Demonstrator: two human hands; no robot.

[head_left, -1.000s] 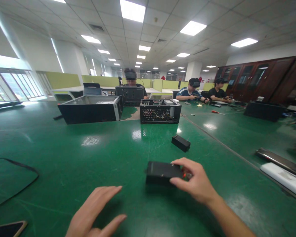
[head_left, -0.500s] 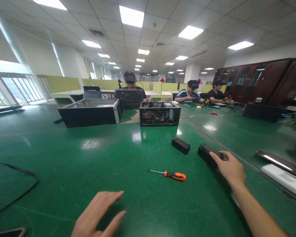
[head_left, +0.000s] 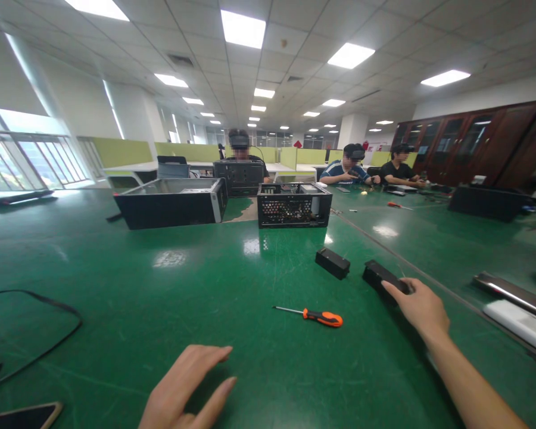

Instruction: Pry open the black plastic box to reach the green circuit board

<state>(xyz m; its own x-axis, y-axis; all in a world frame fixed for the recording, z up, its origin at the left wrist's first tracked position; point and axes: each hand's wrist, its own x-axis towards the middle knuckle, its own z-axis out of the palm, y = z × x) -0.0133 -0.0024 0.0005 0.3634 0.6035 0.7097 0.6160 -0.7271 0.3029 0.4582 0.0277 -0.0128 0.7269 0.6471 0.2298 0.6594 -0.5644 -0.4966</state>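
My right hand (head_left: 422, 307) reaches out to the right and grips the near end of a flat black box (head_left: 377, 274) lying on the green table (head_left: 161, 310). Just left of that box sits a smaller black box (head_left: 333, 263). An orange-handled screwdriver (head_left: 315, 316) lies on the table between my hands, tip pointing left. My left hand (head_left: 187, 387) hovers low at the bottom edge, fingers stretched out and holding nothing.
Farther back stand an open black computer case (head_left: 174, 202) and a black mesh chassis (head_left: 293, 205). A black cable (head_left: 36, 333) and a phone (head_left: 22, 415) lie at left. Long panels (head_left: 513, 304) lie at right. Three people sit at the far side.
My right hand carried the flat black box from the table's middle out to the right, uncovering the screwdriver. In the last half second both hands barely moved.
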